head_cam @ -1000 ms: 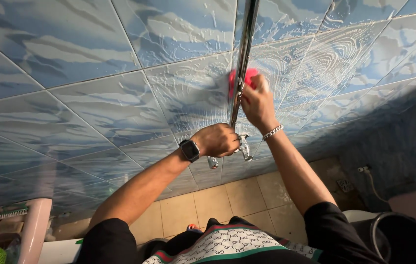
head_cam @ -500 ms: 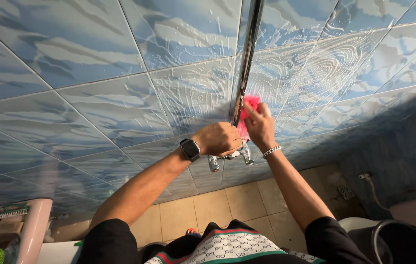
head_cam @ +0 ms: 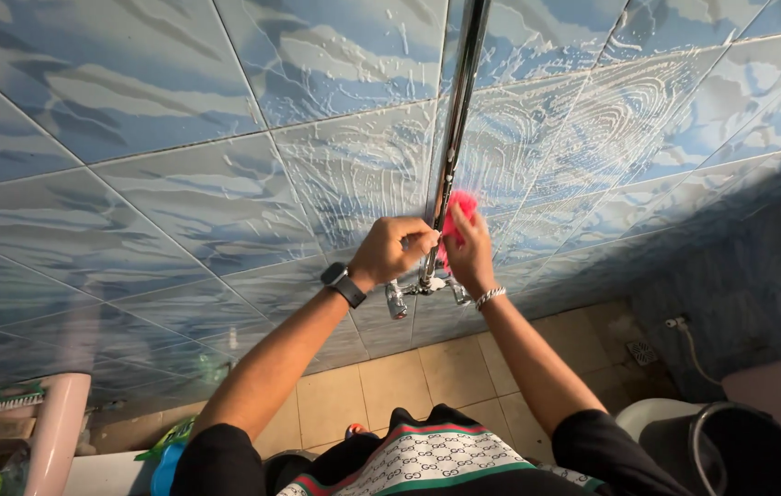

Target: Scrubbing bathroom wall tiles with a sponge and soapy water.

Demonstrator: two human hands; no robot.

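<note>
My right hand (head_cam: 469, 250) grips a pink sponge (head_cam: 460, 211) and presses it against the chrome shower pipe (head_cam: 456, 119), low down near the tap fitting (head_cam: 425, 289). My left hand (head_cam: 394, 248), with a dark watch on the wrist, rests its fingers on the pipe just left of the sponge. Soapy swirls cover the blue patterned wall tiles (head_cam: 583, 129) around the pipe.
Beige floor tiles (head_cam: 409, 377) lie below the tap. A dark bucket (head_cam: 740, 450) stands at the lower right beside a floor drain (head_cam: 640, 352). At the lower left are a pink basin edge (head_cam: 55, 432), a brush (head_cam: 14, 398) and green items.
My right hand has carried the sponge down the pipe from higher up to near the tap. My left hand has shifted from the tap fitting up onto the pipe.
</note>
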